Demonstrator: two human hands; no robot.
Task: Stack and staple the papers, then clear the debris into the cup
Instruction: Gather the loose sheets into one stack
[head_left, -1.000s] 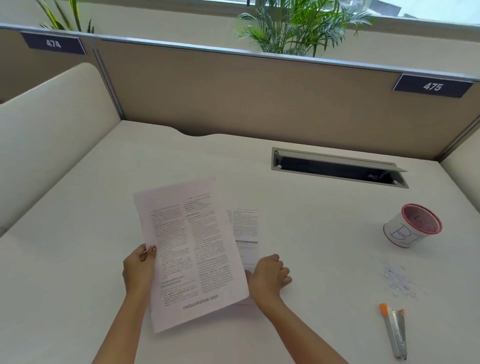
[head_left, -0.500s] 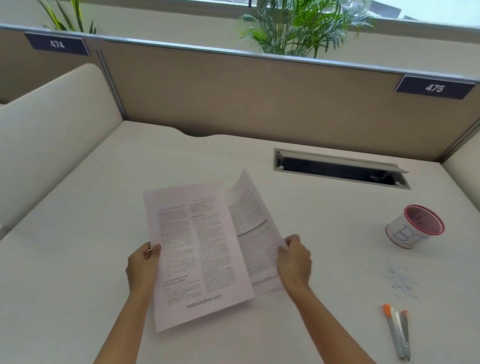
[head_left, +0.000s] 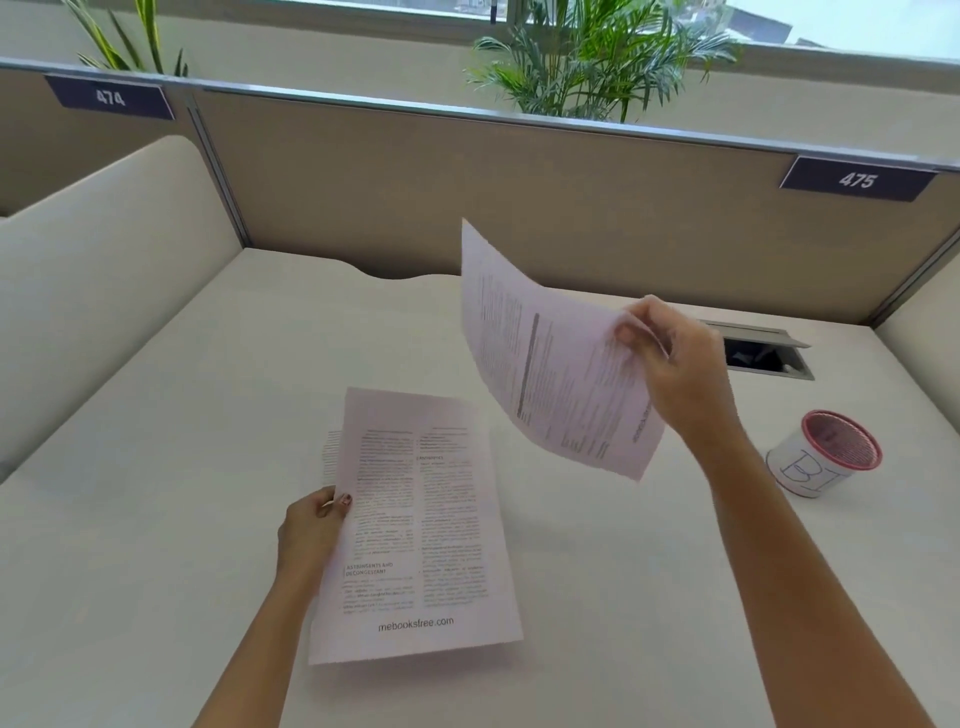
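Observation:
My left hand (head_left: 311, 525) pinches the left edge of a printed sheet (head_left: 421, 525) held just above the desk, with the edge of another sheet (head_left: 330, 452) showing from under its left side. My right hand (head_left: 675, 364) holds a second printed sheet (head_left: 550, 364) lifted high and tilted, up and to the right of the first. A white paper cup (head_left: 810, 467) with a red rim and "BI" written on it stands at the right, beyond my right forearm. The stapler and the debris are out of view.
The pale desk (head_left: 156, 493) is closed in by a beige partition (head_left: 519, 192) at the back and padded side panels. A cable slot (head_left: 769, 353) with an open lid lies behind my right hand. Plants stand behind the partition.
My right hand has picked the second sheet off the desk and raised it up and to the right. The left hand keeps its sheet. The view has shifted, and the stapler has dropped out of frame.

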